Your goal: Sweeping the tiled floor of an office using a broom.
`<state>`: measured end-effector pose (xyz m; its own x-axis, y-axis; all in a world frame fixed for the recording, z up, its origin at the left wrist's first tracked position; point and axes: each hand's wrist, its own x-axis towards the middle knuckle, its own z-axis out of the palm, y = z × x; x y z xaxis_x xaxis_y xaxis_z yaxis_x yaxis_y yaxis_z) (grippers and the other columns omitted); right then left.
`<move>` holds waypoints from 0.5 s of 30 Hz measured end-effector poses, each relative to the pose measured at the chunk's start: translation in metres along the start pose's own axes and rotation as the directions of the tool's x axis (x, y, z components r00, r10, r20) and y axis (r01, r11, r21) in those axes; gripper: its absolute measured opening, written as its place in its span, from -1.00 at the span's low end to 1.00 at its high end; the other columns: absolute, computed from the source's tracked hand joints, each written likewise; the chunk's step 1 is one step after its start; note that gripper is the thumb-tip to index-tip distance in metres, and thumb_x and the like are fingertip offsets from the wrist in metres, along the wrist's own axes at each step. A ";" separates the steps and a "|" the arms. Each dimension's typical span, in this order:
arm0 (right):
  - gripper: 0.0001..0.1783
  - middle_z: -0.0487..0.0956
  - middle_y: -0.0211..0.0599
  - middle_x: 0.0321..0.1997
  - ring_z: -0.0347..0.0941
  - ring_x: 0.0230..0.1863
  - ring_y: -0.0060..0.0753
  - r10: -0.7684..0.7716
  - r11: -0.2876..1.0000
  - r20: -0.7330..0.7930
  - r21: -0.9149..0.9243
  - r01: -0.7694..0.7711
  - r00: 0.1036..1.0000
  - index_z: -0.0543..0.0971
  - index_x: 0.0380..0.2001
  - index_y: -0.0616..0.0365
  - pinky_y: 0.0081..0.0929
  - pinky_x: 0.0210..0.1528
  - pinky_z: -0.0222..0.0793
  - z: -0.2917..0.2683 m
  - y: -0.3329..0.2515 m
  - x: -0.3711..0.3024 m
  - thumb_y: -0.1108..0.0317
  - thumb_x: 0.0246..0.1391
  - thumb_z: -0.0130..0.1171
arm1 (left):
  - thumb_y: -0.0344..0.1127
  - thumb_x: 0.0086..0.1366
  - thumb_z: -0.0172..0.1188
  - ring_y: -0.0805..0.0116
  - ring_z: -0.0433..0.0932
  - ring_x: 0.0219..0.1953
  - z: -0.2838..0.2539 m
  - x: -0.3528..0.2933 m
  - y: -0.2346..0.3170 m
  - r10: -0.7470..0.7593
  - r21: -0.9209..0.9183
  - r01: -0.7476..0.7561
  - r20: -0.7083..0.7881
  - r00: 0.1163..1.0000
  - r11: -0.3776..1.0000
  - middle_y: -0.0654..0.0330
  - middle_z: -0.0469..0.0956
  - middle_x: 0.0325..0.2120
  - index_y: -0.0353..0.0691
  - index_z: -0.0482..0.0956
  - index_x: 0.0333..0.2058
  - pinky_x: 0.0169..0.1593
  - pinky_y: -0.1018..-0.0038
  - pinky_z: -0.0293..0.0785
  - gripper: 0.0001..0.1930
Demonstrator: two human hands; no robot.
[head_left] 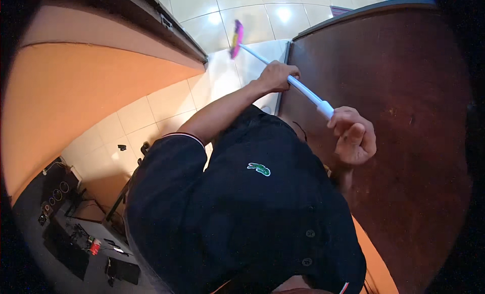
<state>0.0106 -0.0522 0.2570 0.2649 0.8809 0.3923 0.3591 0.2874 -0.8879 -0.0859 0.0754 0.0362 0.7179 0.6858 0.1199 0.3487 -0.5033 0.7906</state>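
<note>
A broom (306, 92) with a pale blue-white handle slants from the upper middle down to the right. Its pink and yellow head (236, 40) is at the far end over the tiles, slightly blurred. My left hand (276, 77) is closed around the handle partway along, with the forearm reaching across in front of me. At the near end, by the thicker white grip, my right hand (355, 136) has its fingers curled round the top of the handle; part of that grip is hidden by the fingers.
A dark brown wooden door (404, 102) stands close on my right. To the left are an orange wall (101, 92) and a dark door frame (166, 21). Pale floor tiles (197, 29) spread ahead. A dark desk (96, 263) with small items sits at lower left.
</note>
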 end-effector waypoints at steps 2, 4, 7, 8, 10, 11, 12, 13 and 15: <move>-0.70 0.52 -0.20 -0.47 0.38 -0.53 -0.53 -0.117 0.992 0.154 -0.020 0.122 0.981 0.46 -0.37 0.30 -0.59 -0.51 0.33 0.007 -0.006 0.009 0.25 0.19 -0.13 | -0.32 -0.11 0.11 0.06 0.51 -0.42 -0.006 -0.002 -0.003 0.181 -0.112 -0.169 0.103 0.978 0.979 0.11 0.53 -0.55 -0.06 0.52 -0.42 -0.31 0.21 0.40 -0.81; -0.71 0.51 -0.25 -0.49 0.37 -0.51 -0.56 0.015 0.971 0.287 -0.233 0.055 0.958 0.47 -0.36 0.29 -0.60 -0.48 0.32 0.021 0.010 0.007 0.28 0.20 -0.14 | -0.28 -0.10 0.07 0.10 0.52 -0.36 -0.011 -0.008 -0.021 0.100 0.000 -0.107 0.357 0.929 0.994 0.14 0.54 -0.49 -0.02 0.53 -0.42 -0.30 0.19 0.40 -0.81; -0.73 0.50 -0.29 -0.49 0.36 -0.48 -0.58 0.204 0.973 0.154 -0.137 -0.184 0.967 0.48 -0.35 0.28 -0.63 -0.41 0.31 0.042 0.052 -0.005 0.30 0.20 -0.14 | -0.29 -0.11 0.05 0.14 0.52 -0.36 -0.021 -0.008 -0.060 -0.123 0.224 0.002 0.525 0.842 0.975 0.17 0.54 -0.50 0.02 0.54 -0.44 -0.29 0.20 0.39 -0.82; -0.73 0.50 -0.29 -0.49 0.36 -0.48 -0.58 0.210 0.973 0.172 -0.131 -0.189 0.962 0.48 -0.35 0.28 -0.63 -0.41 0.31 0.044 0.060 -0.010 0.30 0.20 -0.14 | -0.29 -0.12 0.06 0.15 0.53 -0.37 -0.024 -0.007 -0.069 -0.157 0.272 0.011 0.521 0.839 0.962 0.18 0.54 -0.50 0.03 0.54 -0.45 -0.28 0.20 0.38 -0.82; -0.74 0.49 -0.30 -0.49 0.34 -0.47 -0.60 0.186 0.975 0.115 -0.144 -0.168 0.976 0.49 -0.34 0.26 -0.65 -0.36 0.30 0.039 0.067 -0.015 0.29 0.19 -0.11 | -0.29 -0.12 0.07 0.19 0.53 -0.37 -0.025 0.000 -0.074 -0.229 0.350 0.045 0.505 0.832 0.936 0.23 0.54 -0.52 0.03 0.54 -0.47 -0.28 0.24 0.33 -0.84; -0.73 0.49 -0.30 -0.49 0.33 -0.47 -0.61 0.266 0.962 0.073 -0.081 -0.260 0.961 0.49 -0.32 0.25 -0.66 -0.37 0.28 0.035 0.064 -0.016 0.25 0.18 -0.09 | -0.29 -0.11 0.08 0.21 0.53 -0.37 -0.026 0.003 -0.071 -0.169 0.328 0.050 0.346 0.923 0.943 0.24 0.54 -0.53 0.02 0.54 -0.48 -0.29 0.27 0.30 -0.85; -0.73 0.49 -0.30 -0.49 0.33 -0.47 -0.61 0.338 0.940 0.120 -0.090 -0.328 0.934 0.49 -0.32 0.25 -0.66 -0.37 0.28 0.028 0.056 -0.014 0.25 0.18 -0.09 | -0.29 -0.11 0.09 0.24 0.53 -0.37 -0.025 0.005 -0.063 -0.093 0.277 0.035 0.199 0.976 0.960 0.25 0.54 -0.54 0.01 0.53 -0.49 -0.29 0.29 0.27 -0.87; -0.71 0.49 -0.29 -0.50 0.33 -0.48 -0.61 0.276 0.960 0.092 -0.074 -0.270 0.957 0.50 -0.32 0.25 -0.66 -0.40 0.28 0.021 0.048 -0.007 0.24 0.17 -0.08 | -0.28 -0.10 0.11 0.26 0.52 -0.38 -0.027 0.012 -0.056 -0.027 0.238 0.002 0.102 0.994 0.971 0.26 0.53 -0.56 -0.01 0.52 -0.50 -0.30 0.30 0.23 -0.89; -0.70 0.48 -0.28 -0.51 0.33 -0.49 -0.61 0.202 0.978 0.051 -0.055 -0.200 0.978 0.50 -0.32 0.25 -0.66 -0.42 0.27 0.006 0.033 0.017 0.22 0.16 -0.07 | -0.34 -0.10 0.12 0.23 0.50 -0.46 -0.027 0.025 -0.037 0.028 0.208 -0.029 0.010 1.000 0.978 0.24 0.52 -0.59 -0.05 0.52 -0.47 -0.33 0.33 0.27 -0.87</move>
<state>0.0210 -0.0258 0.2330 0.2865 0.9387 0.1918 0.3474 0.0848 -0.9339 -0.0966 0.1254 0.0259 0.7335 0.6660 0.1358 0.4450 -0.6216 0.6447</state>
